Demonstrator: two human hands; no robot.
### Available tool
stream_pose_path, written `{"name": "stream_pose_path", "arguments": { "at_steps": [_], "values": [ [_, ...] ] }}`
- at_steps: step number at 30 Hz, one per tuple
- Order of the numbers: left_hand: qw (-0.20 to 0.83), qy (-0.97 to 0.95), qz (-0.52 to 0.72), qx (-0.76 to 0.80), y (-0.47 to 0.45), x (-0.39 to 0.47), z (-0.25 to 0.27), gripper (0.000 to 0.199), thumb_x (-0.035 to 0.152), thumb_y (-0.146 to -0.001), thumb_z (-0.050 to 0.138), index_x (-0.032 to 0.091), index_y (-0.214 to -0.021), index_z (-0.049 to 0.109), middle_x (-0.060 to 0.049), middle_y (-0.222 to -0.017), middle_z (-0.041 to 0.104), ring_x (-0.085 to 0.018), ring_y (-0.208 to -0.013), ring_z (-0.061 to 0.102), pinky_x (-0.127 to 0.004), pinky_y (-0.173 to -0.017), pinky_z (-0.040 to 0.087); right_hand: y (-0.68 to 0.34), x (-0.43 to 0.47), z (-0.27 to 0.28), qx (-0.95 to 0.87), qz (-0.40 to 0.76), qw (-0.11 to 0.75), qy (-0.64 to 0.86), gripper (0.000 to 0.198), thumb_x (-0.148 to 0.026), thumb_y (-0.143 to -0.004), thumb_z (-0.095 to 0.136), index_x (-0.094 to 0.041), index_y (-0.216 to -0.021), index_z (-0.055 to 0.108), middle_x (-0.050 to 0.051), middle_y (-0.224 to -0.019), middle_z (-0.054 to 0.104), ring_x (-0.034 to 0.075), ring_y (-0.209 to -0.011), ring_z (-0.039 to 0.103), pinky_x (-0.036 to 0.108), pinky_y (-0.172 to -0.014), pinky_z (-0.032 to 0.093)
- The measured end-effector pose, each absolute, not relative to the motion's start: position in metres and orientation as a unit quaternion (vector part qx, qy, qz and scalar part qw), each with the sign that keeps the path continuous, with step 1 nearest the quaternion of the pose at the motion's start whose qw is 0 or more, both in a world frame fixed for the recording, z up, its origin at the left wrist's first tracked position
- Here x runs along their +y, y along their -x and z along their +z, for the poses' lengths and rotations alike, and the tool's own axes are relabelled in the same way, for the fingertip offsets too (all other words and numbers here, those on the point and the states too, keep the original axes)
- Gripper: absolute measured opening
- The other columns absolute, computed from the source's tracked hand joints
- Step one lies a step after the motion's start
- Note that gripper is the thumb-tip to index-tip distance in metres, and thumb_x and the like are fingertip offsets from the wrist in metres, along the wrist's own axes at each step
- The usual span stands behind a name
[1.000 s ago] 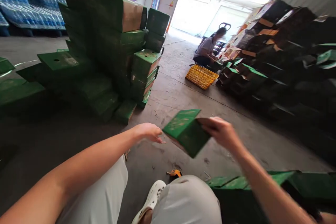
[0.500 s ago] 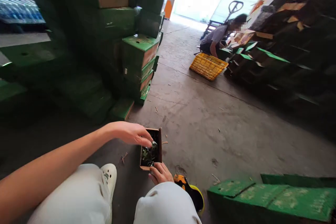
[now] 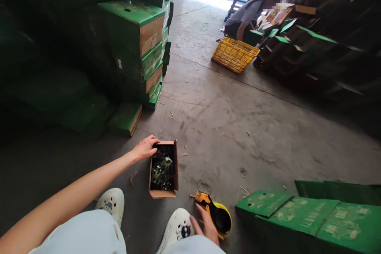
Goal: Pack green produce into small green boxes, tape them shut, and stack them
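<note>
A small open cardboard box [image 3: 177,170] stands on the floor in front of my feet. Inside lies dark green stuff in shiny clear plastic [image 3: 163,172]; what it is I cannot make out. My left hand [image 3: 145,147] grips the far left corner of the box, thumb on the inner side and fingers over the rim. By my right shoe, my right hand [image 3: 207,228] has its fingers apart beside a tape dispenser [image 3: 203,198], orange and black with a yellow roll. Part of that hand is hidden behind my knee.
Green cartons [image 3: 133,12] are stacked at the left, with a flat one [image 3: 126,117] at their foot. More green cartons [image 3: 309,214] stand at the near right. A person [image 3: 247,12] crouches by a yellow crate [image 3: 235,55] near a dark carton pile. Scraps litter the floor.
My left hand has come out of the box onto its far left corner. My right hand has left the near edge and moved right to the tape dispenser. The view has tipped down.
</note>
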State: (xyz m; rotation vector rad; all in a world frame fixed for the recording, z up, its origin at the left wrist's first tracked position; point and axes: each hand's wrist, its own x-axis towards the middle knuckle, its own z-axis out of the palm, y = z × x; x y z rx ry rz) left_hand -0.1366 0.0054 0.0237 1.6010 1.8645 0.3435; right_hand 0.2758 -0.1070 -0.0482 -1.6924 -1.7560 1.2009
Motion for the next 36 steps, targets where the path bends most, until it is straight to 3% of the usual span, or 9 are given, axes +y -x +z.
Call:
{"name": "stream_pose_path", "arguments": {
  "at_steps": [4, 7, 11, 14, 17, 19, 23, 27, 36],
  "values": [
    [0.272, -0.592, 0.054, 0.757, 0.137, -0.024, 0.027, 0.022, 0.037, -0.095, 0.058, 0.020, -0.102, 0.070, -0.010, -0.116, 0.072, -0.027, -0.111, 0.069, -0.035, -0.096, 0.049, -0.202, -0.087, -0.061, -0.578, 0.559, 0.202, 0.559, 0.068, -0.066, -0.087, 0.063, -0.032, -0.146, 0.059, 0.008, -0.120, 0.076, 0.028, -0.084, 0.076, 0.044, -0.081, 0.064],
    [0.295, -0.542, 0.022, 0.787, 0.126, -0.079, 0.020, 0.027, 0.049, -0.096, 0.057, 0.023, -0.096, 0.064, -0.009, -0.106, 0.074, -0.029, -0.105, 0.071, -0.034, -0.088, 0.048, -0.173, -0.051, -0.038, -0.601, 0.443, 0.240, 0.621, 0.069, -0.071, -0.086, 0.061, -0.019, -0.131, 0.067, 0.013, -0.105, 0.076, 0.032, -0.092, 0.072, 0.048, -0.088, 0.061],
    [0.373, -0.467, 0.051, 0.800, 0.111, -0.133, 0.008, 0.025, 0.037, -0.097, 0.049, 0.024, -0.114, 0.060, -0.008, -0.106, 0.076, -0.028, -0.103, 0.073, -0.034, -0.086, 0.049, -0.158, -0.017, 0.016, -0.755, 0.275, 0.281, 0.525, 0.043, -0.048, -0.101, 0.050, -0.020, -0.127, 0.069, 0.016, -0.125, 0.070, 0.032, -0.118, 0.065, 0.049, -0.108, 0.050],
    [0.385, -0.450, 0.120, 0.797, 0.109, -0.141, 0.007, 0.056, 0.029, -0.095, 0.048, 0.024, -0.150, 0.044, -0.010, -0.136, 0.069, -0.027, -0.123, 0.068, -0.035, -0.099, 0.049, -0.132, -0.018, 0.040, -0.856, 0.307, 0.126, 0.396, 0.031, -0.030, -0.104, 0.050, -0.023, -0.126, 0.071, 0.014, -0.133, 0.069, 0.026, -0.119, 0.066, 0.039, -0.106, 0.051],
    [0.310, -0.491, 0.163, 0.797, 0.111, -0.140, 0.011, 0.082, 0.022, -0.092, 0.051, 0.027, -0.167, 0.018, -0.014, -0.164, 0.045, -0.027, -0.136, 0.059, -0.038, -0.105, 0.049, -0.104, -0.022, 0.039, -0.867, 0.300, -0.058, 0.394, 0.061, -0.024, -0.088, 0.075, -0.018, -0.147, 0.059, 0.018, -0.151, 0.059, 0.033, -0.129, 0.063, 0.041, -0.109, 0.049],
    [0.221, -0.573, 0.171, 0.770, 0.111, -0.140, 0.013, 0.080, 0.015, -0.091, 0.054, 0.028, -0.165, 0.027, -0.014, -0.169, 0.036, -0.028, -0.143, 0.052, -0.039, -0.108, 0.049, -0.095, -0.021, 0.034, -0.858, 0.288, -0.105, 0.413, 0.079, -0.024, -0.082, 0.082, -0.017, -0.155, 0.051, 0.019, -0.152, 0.058, 0.035, -0.132, 0.061, 0.043, -0.112, 0.048],
    [0.153, -0.774, 0.084, 0.609, 0.105, -0.133, 0.010, 0.034, 0.008, -0.097, 0.052, 0.023, -0.122, 0.069, -0.010, -0.126, 0.069, -0.025, -0.122, 0.064, -0.042, -0.113, 0.043, -0.098, -0.016, 0.029, -0.848, 0.299, -0.113, 0.424, 0.077, -0.030, -0.085, 0.082, -0.017, -0.155, 0.052, 0.018, -0.142, 0.064, 0.032, -0.132, 0.062, 0.037, -0.111, 0.048],
    [0.168, -0.794, -0.023, 0.584, 0.100, -0.116, 0.007, 0.022, 0.017, -0.096, 0.064, 0.017, -0.117, 0.071, -0.008, -0.103, 0.071, -0.022, -0.087, 0.072, -0.044, -0.107, 0.042, -0.099, -0.018, 0.031, -0.849, 0.284, -0.134, 0.425, 0.074, -0.027, -0.089, 0.077, -0.018, -0.157, 0.049, 0.017, -0.145, 0.063, 0.029, -0.131, 0.065, 0.032, -0.107, 0.050],
    [0.225, -0.758, -0.062, 0.609, 0.098, -0.113, 0.010, 0.021, 0.030, -0.097, 0.063, 0.018, -0.094, 0.080, -0.012, -0.113, 0.068, -0.026, -0.095, 0.070, -0.044, -0.098, 0.041, -0.095, -0.044, 0.014, -0.816, 0.156, -0.151, 0.535, 0.046, -0.064, -0.102, 0.056, -0.026, -0.125, 0.068, 0.013, -0.105, 0.081, 0.030, -0.103, 0.078, 0.036, -0.087, 0.054]
  ]
}}
